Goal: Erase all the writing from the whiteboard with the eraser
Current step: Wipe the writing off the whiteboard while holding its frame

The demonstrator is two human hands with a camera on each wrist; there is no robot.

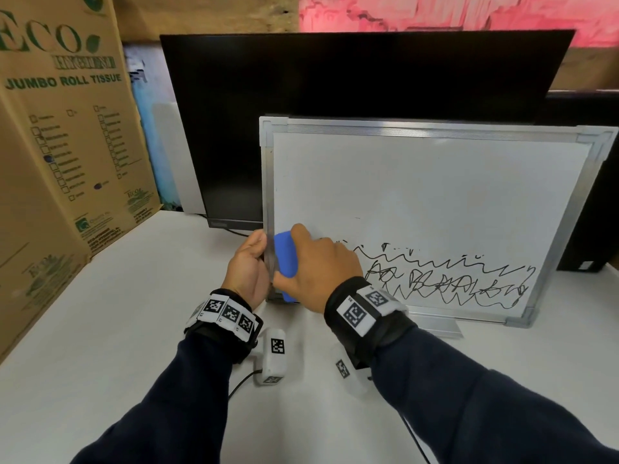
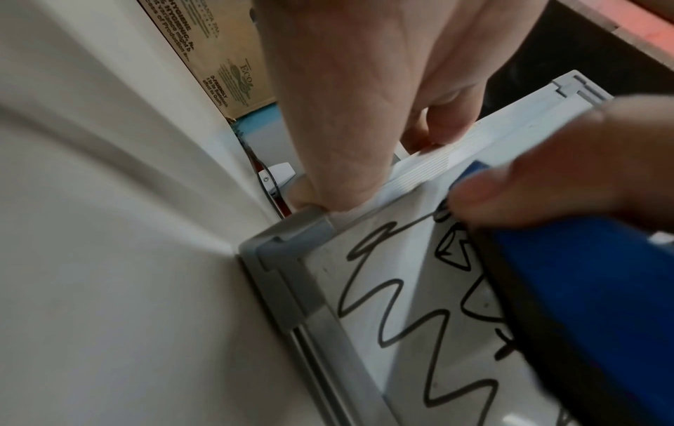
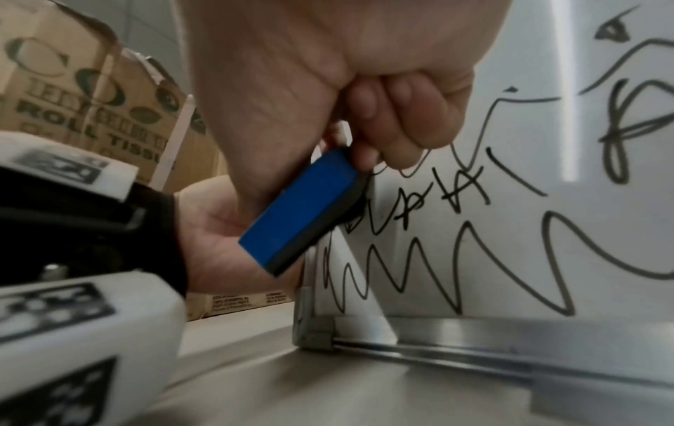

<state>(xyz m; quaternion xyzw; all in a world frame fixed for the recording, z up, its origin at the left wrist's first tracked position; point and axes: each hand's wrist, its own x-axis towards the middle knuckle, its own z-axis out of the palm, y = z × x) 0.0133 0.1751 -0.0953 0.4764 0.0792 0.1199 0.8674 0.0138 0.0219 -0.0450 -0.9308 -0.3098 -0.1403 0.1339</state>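
Eraser (image 1: 285, 259) in R hand (image 1: 320, 269), L hand (image 1: 249, 267) gripping whiteboard (image 1: 435, 182) frame

Flat white tabletop (image 1: 110, 323), matte, evenly lit, soft shadows only.
Large brown corrugated cardboard box (image 1: 63, 135), left side, standing on the tabletop, green print "ECO" and "JUMBO ROLL TISSUE", rows of checkboxes; also seen in the right wrist view (image 3: 73, 95).
Wide black flat-screen monitor (image 1: 351, 78), screen dark, at the rear of the tabletop, thin black cable (image 1: 234, 231) at its base.
Brown board wall (image 1: 207, 11) behind, upper left.
Pink-red mottled panel (image 1: 452, 11), upper right.
Pale blue-and-white upright panel (image 1: 157, 152), between box and monitor.
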